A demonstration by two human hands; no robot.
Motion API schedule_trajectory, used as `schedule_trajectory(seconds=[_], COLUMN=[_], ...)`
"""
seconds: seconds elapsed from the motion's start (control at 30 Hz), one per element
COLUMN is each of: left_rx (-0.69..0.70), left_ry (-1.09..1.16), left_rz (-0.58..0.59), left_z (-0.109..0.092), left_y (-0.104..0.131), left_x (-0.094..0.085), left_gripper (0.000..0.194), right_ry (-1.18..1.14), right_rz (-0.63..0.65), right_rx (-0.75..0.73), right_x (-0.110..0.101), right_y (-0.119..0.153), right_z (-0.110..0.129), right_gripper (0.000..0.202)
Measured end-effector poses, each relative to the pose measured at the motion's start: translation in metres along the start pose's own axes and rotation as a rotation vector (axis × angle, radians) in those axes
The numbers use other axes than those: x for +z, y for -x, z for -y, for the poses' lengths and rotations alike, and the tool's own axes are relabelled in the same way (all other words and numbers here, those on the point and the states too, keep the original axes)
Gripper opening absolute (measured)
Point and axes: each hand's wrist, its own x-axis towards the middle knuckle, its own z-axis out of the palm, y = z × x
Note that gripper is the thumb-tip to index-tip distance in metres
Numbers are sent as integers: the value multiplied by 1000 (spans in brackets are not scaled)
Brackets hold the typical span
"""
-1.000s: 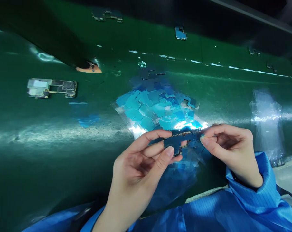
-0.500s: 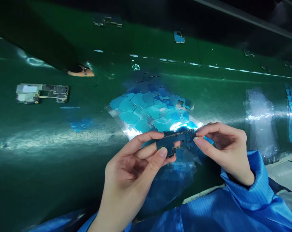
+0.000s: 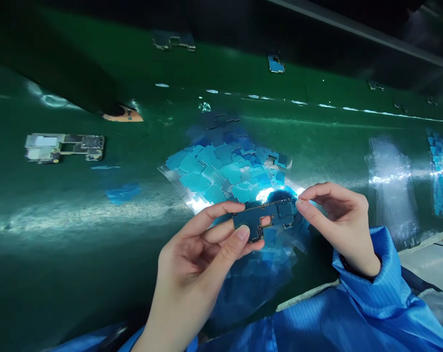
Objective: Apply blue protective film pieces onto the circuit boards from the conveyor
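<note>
A dark circuit board with a notch in its lower edge is gripped between the thumb and fingers of my left hand. Beside the board's right end is my right hand, its thumb and index fingertip pinched together; whether anything small is between them is too fine to make out. Below and behind the board, a pile of blue film pieces lies on clear plastic sheets on the green mat. Part of the board is covered by my left thumb.
Another circuit board lies at the left, near a blue film scrap. Further boards and a blue-covered one are at the back. Clear plastic strips and more blue pieces lie at the right. A dark post slants down at upper left.
The board in my left hand has shifted slightly left, and a small gap now shows between its right end and my right fingertips. The camera view has shifted a little.
</note>
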Motion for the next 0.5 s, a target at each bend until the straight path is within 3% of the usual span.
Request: schedule_trajectory(seconds=[0.1, 0.37, 0.5], left_rx=[10, 41, 116], left_ry=[32, 76, 79], left_rz=[8, 68, 88], left_z=[0, 12, 13], left_y=[-4, -9, -12], left_x=[0, -1, 2], left_gripper=[23, 30, 28], right_ry=[-50, -324, -310], right_rz=[15, 269, 277], right_rx=[55, 215, 223], right_x=[0, 8, 7], right_y=[-4, 0, -4], right_z=[-4, -22, -27], right_gripper=[1, 20, 27])
